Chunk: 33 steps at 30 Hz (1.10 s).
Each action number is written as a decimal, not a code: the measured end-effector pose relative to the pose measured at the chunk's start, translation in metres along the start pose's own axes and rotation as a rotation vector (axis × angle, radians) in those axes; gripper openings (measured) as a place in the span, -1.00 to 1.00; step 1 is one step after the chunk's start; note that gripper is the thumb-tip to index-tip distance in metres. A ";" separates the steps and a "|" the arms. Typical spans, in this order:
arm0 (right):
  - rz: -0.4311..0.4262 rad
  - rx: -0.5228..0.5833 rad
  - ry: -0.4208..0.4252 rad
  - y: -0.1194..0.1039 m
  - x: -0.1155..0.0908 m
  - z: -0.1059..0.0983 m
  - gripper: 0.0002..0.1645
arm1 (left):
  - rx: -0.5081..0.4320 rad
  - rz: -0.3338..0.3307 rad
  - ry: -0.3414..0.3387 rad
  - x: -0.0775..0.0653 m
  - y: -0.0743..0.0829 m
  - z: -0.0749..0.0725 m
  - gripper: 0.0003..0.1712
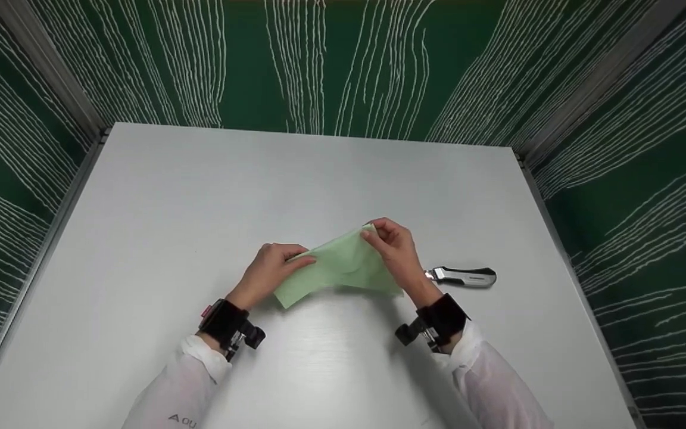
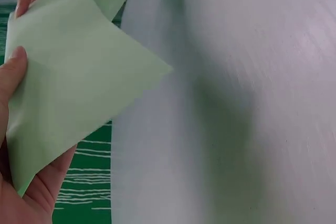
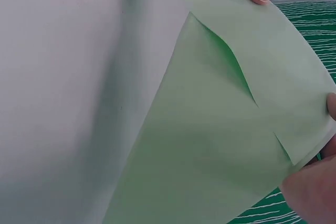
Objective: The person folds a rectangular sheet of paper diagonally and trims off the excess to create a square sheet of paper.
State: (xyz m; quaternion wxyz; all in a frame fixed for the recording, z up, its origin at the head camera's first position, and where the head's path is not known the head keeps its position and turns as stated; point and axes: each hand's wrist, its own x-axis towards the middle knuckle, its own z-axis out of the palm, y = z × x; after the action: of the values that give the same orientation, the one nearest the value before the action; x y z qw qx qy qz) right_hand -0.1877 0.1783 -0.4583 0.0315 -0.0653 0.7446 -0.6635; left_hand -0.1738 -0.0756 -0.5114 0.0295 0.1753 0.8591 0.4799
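A light green sheet of paper (image 1: 343, 262) is held above the table between both hands, its lower edge bowed. My left hand (image 1: 267, 268) pinches its upper left edge, thumb in front and fingers behind. At the upper right corner, my right hand (image 1: 399, 253) pinches the paper between thumb and fingers. The right wrist view shows the paper (image 3: 189, 140) with two narrow gaps along a slanting line; whether these are cuts or overlapping layers I cannot tell. Beside my right wrist, a utility knife (image 1: 465, 277) with a grey and black handle lies on the table, its front end partly hidden.
The white table (image 1: 200, 185) reaches out on all sides of the hands. Green walls (image 1: 248, 65) with white wavy lines stand behind it and at both sides, with grey frame posts at the corners. A camera is strapped to each wrist.
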 end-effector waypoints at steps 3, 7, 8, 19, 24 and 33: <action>-0.005 -0.003 -0.027 0.000 0.000 -0.001 -0.83 | 0.003 0.019 0.025 0.000 0.000 0.000 -0.82; -0.033 -0.041 -0.084 -0.002 -0.001 -0.003 -0.80 | -0.005 0.036 0.052 0.000 0.000 0.000 -0.83; -0.044 -0.057 -0.100 -0.003 -0.001 -0.003 -0.79 | -0.011 0.039 0.058 0.000 0.000 0.001 -0.85; -0.116 -0.070 -0.134 -0.009 0.000 -0.003 -0.74 | -0.067 -0.014 0.055 0.002 0.003 0.001 -0.76; -0.113 -0.048 -0.090 -0.008 0.001 -0.001 -0.76 | -0.077 -0.038 0.042 0.002 0.001 -0.003 -0.75; -0.146 -0.098 -0.029 -0.013 -0.005 0.009 -0.79 | 0.218 0.085 0.042 0.000 0.009 0.001 -0.78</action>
State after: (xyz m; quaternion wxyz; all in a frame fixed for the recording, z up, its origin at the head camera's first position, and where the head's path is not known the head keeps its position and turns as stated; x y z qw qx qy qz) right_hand -0.1804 0.1686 -0.4468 -0.0094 -0.1307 0.7689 -0.6258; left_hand -0.1709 -0.0702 -0.5043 -0.0280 0.2035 0.8984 0.3883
